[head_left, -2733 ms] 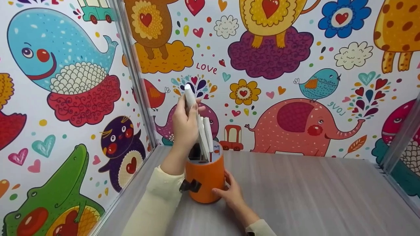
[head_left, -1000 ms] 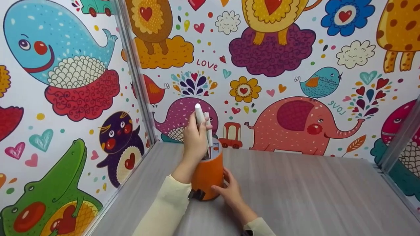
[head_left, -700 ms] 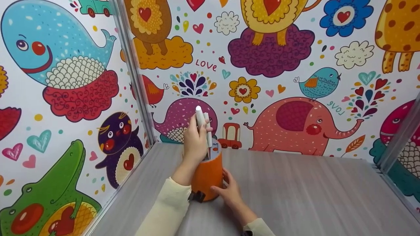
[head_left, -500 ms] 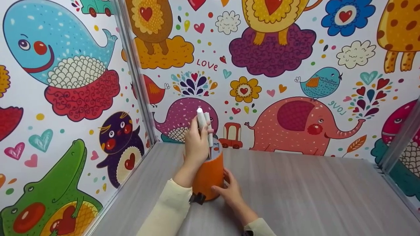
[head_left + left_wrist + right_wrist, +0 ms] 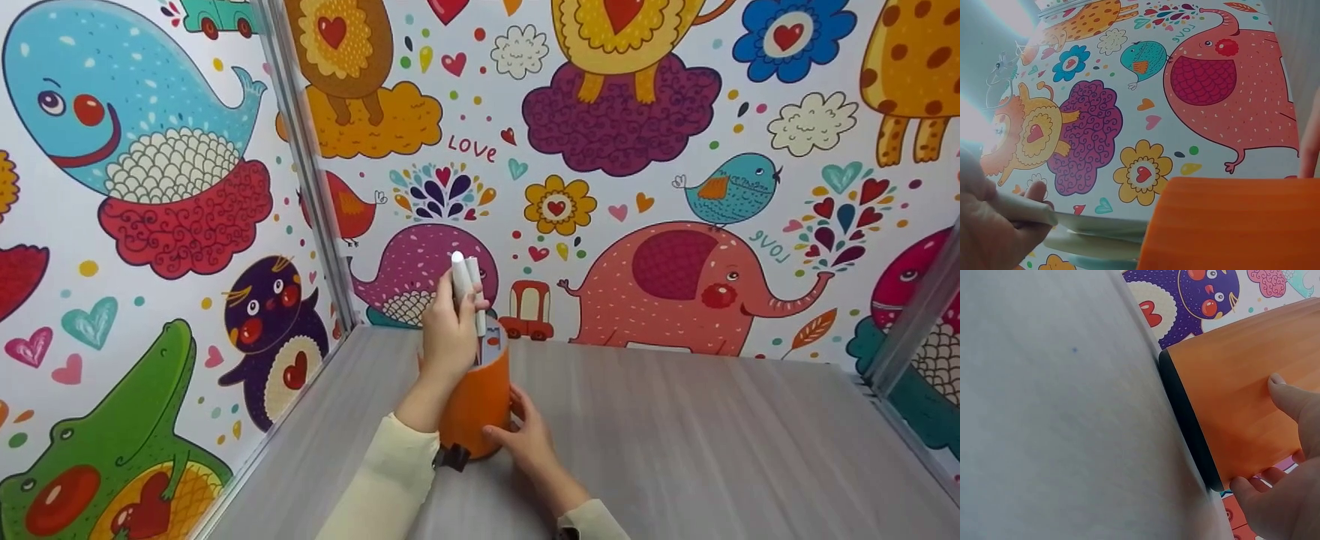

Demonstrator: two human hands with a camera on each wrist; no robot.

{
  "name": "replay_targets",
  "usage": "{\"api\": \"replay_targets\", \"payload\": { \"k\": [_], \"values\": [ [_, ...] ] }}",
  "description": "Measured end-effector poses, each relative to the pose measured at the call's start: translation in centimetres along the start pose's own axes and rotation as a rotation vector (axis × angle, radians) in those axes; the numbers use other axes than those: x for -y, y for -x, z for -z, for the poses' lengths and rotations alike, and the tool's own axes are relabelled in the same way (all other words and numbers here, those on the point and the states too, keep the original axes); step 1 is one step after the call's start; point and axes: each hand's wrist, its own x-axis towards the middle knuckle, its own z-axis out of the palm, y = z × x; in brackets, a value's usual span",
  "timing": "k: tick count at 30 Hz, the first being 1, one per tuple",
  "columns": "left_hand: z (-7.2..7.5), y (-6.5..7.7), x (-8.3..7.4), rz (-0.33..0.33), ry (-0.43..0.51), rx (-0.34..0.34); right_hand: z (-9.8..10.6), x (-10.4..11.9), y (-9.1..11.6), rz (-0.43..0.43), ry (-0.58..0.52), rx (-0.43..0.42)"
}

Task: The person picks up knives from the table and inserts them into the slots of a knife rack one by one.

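An orange round knife block (image 5: 476, 409) stands upright on the table, its dark base showing in the right wrist view. My left hand (image 5: 448, 337) grips a white-handled knife (image 5: 460, 271) above the block's top; its blade is hidden behind the hand and rim. Another white knife handle (image 5: 481, 322) rises from the block just to the right. More pale handles (image 5: 1095, 243) show beside the gripped one in the left wrist view. Low on the block's right side, my right hand (image 5: 534, 442) holds it, thumb on the front and fingers curving around behind.
The grey wood-grain table (image 5: 675, 435) extends right and forward of the block. Printed cartoon wall panels (image 5: 645, 195) enclose it at the back and sides, with a metal corner strip (image 5: 311, 165) at the left.
Since the oldest frame, my left hand has come down and slightly right with the knife, toward the block's top. In the last second it sank a little more. The right hand stays on the block.
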Motion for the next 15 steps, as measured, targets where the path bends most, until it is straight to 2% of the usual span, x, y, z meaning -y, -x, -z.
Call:
{"api": "replay_targets", "payload": {
  "k": [6, 15],
  "values": [
    [0.09, 0.22, 0.19, 0.001, 0.004, -0.023, 0.02, -0.07, -0.05, -0.006, -0.006, -0.001],
    [-0.12, 0.64, 0.51, -0.003, -0.003, -0.01, 0.0, 0.12, 0.07, 0.005, 0.007, 0.003]
  ]
}}
